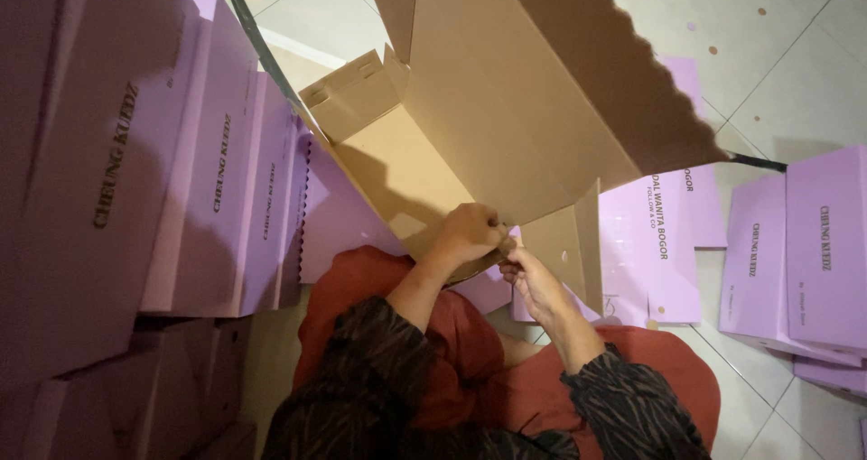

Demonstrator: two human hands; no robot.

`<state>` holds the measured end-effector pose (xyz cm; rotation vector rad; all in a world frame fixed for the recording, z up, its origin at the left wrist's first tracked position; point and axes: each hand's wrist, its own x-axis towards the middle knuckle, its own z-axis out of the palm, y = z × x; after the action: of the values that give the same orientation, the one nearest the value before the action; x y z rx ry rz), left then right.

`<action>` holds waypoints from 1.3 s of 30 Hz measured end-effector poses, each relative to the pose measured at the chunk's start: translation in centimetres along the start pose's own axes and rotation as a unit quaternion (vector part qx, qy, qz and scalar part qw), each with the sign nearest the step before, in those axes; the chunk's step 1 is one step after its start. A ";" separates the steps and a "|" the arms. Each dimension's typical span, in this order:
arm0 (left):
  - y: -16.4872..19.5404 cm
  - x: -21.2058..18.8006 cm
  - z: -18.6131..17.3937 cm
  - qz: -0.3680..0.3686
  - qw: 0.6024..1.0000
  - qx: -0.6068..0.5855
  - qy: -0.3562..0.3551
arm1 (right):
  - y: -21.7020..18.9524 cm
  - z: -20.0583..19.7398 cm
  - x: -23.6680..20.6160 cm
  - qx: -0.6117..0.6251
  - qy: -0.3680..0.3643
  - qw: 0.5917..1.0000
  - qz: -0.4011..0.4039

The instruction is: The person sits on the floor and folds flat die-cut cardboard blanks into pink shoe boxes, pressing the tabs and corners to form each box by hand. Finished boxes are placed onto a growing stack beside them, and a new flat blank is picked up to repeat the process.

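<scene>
The person sits on the tiled floor [804,90] in dark patterned sleeves and a red garment [470,352], with the left hand [470,232] curled tight over the near edge of a half-formed cardboard box [479,108] and the right hand [533,279] pinching the same edge just beside it. The box rests open over the lap, brown inside, flaps raised. Finished lilac boxes [208,171] stand stacked at left; more lilac boxes [804,252] lie at right beyond.
</scene>
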<state>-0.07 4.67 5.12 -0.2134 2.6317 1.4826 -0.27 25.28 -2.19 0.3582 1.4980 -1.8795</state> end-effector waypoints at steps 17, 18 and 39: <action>-3.2 1.6 1.3 -0.054 0.990 -0.115 -0.065 | 0.6 -0.1 0.1 -0.004 0.028 0.999 -0.015; -3.6 1.6 1.4 -0.050 0.988 -0.125 -0.074 | 0.6 0.0 0.0 -0.007 0.030 0.999 -0.017; -1.5 -0.3 0.6 -0.028 0.995 -0.072 -0.058 | 0.8 -1.9 2.3 -0.061 -0.017 0.998 0.030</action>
<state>0.55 4.38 3.61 -0.2066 2.4108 1.6169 -1.80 26.19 -4.72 0.3105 1.5542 -1.7296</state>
